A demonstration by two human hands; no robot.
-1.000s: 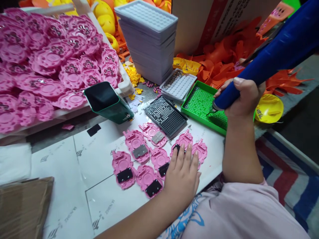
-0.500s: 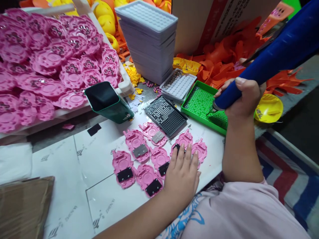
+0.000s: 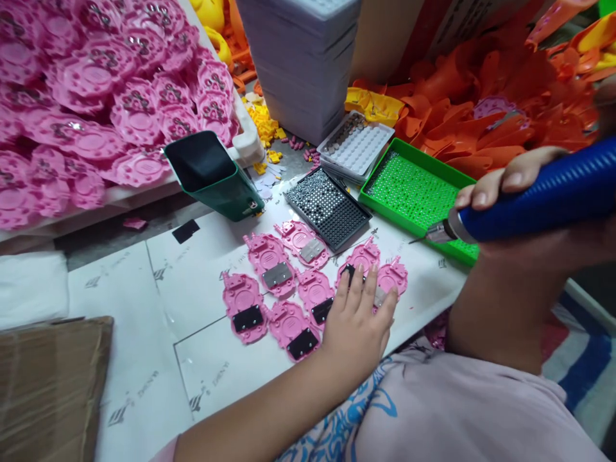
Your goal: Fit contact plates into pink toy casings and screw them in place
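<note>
Closed the right hand (image 3: pixel 517 178) around a blue power screwdriver (image 3: pixel 553 196) and aimed its metal nose (image 3: pixel 437 232) leftward, across the near rim of a green tray (image 3: pixel 402 220) just left of that hand. Laid the left hand (image 3: pixel 357 324) flat and open, with fingers slightly spread and nothing grasped, over two pink casings (image 3: pixel 364 256). Set out five more pink casings (image 3: pixel 240 296) left and ahead of it on the tabletop (image 3: pixel 139 378), with a black perforated tray (image 3: pixel 349 221) beyond
</note>
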